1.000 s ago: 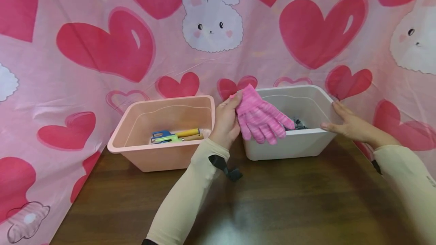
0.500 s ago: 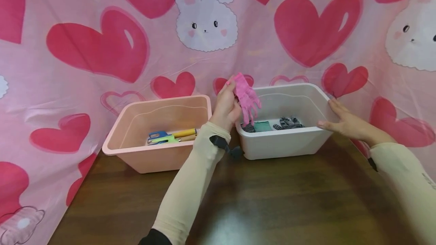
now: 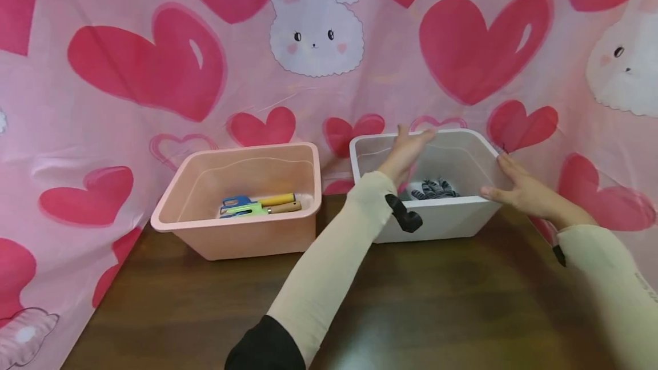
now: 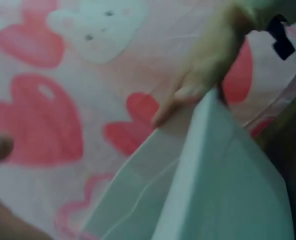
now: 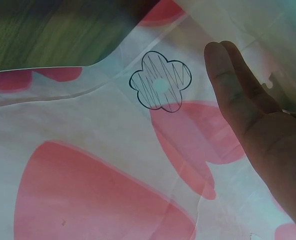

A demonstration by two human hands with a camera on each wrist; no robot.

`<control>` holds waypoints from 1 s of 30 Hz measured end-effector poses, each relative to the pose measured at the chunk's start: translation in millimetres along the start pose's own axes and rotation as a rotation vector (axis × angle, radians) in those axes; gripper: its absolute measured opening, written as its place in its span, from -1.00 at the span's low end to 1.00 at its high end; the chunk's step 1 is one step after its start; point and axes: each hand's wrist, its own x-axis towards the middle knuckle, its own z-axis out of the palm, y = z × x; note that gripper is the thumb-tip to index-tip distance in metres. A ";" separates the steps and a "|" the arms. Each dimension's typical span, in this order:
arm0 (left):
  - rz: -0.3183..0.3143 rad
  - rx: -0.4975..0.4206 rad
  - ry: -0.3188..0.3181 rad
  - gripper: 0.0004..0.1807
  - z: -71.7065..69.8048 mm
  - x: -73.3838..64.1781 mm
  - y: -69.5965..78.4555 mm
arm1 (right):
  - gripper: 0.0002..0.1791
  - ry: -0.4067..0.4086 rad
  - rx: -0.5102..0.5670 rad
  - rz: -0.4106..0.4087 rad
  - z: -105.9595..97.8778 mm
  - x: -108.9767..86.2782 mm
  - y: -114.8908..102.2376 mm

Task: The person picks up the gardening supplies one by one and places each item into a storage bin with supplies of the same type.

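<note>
My left hand (image 3: 406, 153) is over the left half of the white bin (image 3: 437, 218), its fingers spread. A sliver of the pink glove (image 3: 409, 173) shows just below that hand, mostly hidden by the hand and wrist. In the left wrist view, thumb and finger stand apart at the left edge with nothing between them. My right hand (image 3: 529, 190) rests at the bin's right front corner, fingers straight along the rim and thumb toward the front edge. Grey-black striped knit gloves (image 3: 434, 188) lie on the bin's floor.
A peach bin (image 3: 241, 238) stands left of the white one on the brown wooden table (image 3: 437, 301). It holds hand tools: a yellow-handled blue one (image 3: 275, 199) and a green one with a wooden handle (image 3: 283, 208). A heart-and-rabbit cloth (image 3: 390, 73) hangs behind.
My left hand has moved right from the gap between the bins to over the white bin and let go of the pink glove. My right hand has stayed at the rim.
</note>
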 end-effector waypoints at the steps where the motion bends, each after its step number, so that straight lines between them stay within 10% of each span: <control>1: -0.004 0.022 -0.062 -0.04 6.2 -1.9 -1.3 | 0.25 -0.002 0.002 0.000 1.4 0.2 0.6; 5: -0.006 0.064 -0.222 -0.03 1.7 -11.6 0.8 | 0.25 -0.009 0.012 0.000 2.9 4.8 0.3; 10: 0.071 0.153 -0.373 -0.23 -48.1 -22.3 -1.1 | 0.25 -0.009 0.017 -0.002 1.4 14.4 0.4; 16: 0.308 0.424 -0.439 -0.35 -101.5 -46.2 -7.4 | 0.24 0.000 0.020 0.001 -0.8 27.0 10.9; 23: 0.494 0.613 -0.397 -0.32 -136.4 -83.4 -15.7 | 0.24 0.107 -0.038 0.033 -6.0 21.8 19.9; 30: 0.660 1.006 -0.169 -0.26 -162.5 -116.6 -35.4 | 0.15 0.395 -0.178 -0.045 29.3 -11.4 -18.1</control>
